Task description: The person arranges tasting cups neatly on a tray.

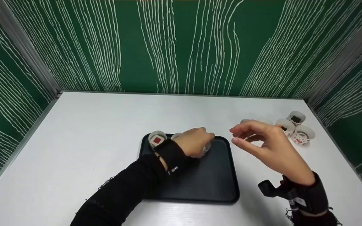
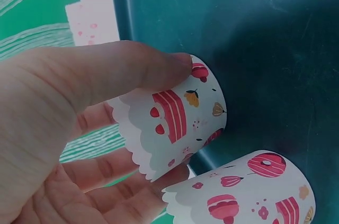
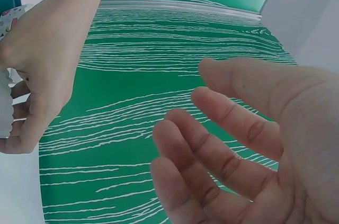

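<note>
Head view, left grip (image 1: 196,142): pinching your paper cup (image 2: 180,118), mid-frame, upper part of the tray (image 1: 212,182).
Right grip (image 1: 267,144): spread, holding nothing; right of your cup, farther.

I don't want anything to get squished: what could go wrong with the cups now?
The left hand might dent the held cup if it squeezes harder, because the cup looks thin. Its fingers could also bump the next cup, which is close beside it on the tray, and maybe tip it.
</note>
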### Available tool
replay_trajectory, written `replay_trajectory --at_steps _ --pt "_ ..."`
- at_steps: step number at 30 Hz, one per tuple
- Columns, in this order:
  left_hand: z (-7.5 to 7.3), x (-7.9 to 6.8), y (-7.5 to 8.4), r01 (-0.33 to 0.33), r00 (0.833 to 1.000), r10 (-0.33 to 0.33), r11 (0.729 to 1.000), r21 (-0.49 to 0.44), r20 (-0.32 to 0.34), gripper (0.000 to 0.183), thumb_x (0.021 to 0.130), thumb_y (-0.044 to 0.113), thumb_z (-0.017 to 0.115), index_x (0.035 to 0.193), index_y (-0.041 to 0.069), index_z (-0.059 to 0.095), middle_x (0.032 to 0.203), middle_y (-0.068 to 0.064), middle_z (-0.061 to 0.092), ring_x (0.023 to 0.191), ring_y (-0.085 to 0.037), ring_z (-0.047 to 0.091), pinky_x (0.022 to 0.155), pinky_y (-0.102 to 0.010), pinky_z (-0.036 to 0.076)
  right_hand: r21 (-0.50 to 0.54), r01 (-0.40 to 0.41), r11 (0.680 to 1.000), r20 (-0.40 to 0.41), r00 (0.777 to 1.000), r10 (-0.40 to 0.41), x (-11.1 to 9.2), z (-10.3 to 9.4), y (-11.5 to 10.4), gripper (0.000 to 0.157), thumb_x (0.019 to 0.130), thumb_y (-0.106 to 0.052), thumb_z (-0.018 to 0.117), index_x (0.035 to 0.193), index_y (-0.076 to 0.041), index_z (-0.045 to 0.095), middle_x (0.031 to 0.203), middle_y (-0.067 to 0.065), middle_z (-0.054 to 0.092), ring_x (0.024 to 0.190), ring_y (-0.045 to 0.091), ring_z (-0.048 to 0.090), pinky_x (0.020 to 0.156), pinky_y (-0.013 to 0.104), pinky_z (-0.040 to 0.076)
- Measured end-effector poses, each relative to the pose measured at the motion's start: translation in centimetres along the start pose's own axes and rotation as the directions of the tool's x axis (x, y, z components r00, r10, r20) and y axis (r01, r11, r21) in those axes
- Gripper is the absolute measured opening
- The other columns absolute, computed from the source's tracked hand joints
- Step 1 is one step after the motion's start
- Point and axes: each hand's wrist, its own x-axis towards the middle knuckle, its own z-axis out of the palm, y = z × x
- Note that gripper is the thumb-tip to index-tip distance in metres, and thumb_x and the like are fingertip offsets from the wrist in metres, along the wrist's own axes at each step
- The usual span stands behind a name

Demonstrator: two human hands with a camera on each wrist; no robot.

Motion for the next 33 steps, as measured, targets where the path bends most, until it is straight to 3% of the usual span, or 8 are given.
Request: replay_trajectory --at_steps 20,26,33 --pt "0.41 0.27 -0.05 -0.012 0.999 0.013 0.999 0.037 -0.032 0.037 0.095 0.012 0.073 0.132 0.012 0.07 0.116 -0.013 0.072 0.106 -0.029 0.072 0.093 -0.038 0.06 -0.009 -0.047 0.999 0.042 0.998 0.047 0.12 0.02 0.47 0.015 0.099 -0.019 0.079 0.112 -0.027 0.079 0.109 -0.01 0.077 0.096 0.005 0.075 0.082 0.017 0.057" --pt "0.45 0.23 -0.22 -0.022 0.999 0.023 0.999 0.031 -0.033 0.042 0.094 0.011 0.075 0.136 0.013 0.069 0.119 -0.013 0.072 0.108 -0.029 0.071 0.095 -0.038 0.06 -0.025 -0.072 0.997 0.051 0.996 0.073 0.24 -0.06 0.66 0.015 0.1 -0.021 0.079 0.113 -0.026 0.079 0.111 -0.01 0.077 0.098 0.003 0.074 0.082 0.016 0.057" --pt "0.25 0.02 -0.12 0.009 0.999 -0.008 1.0 0.018 -0.034 0.051 0.091 0.011 0.079 0.14 0.015 0.066 0.123 -0.014 0.069 0.108 -0.031 0.07 0.094 -0.039 0.061 -0.029 -0.088 0.996 0.057 0.994 0.09 0.26 -0.2 0.8 0.015 0.1 -0.023 0.079 0.114 -0.027 0.079 0.112 -0.01 0.077 0.099 0.003 0.074 0.083 0.016 0.056"
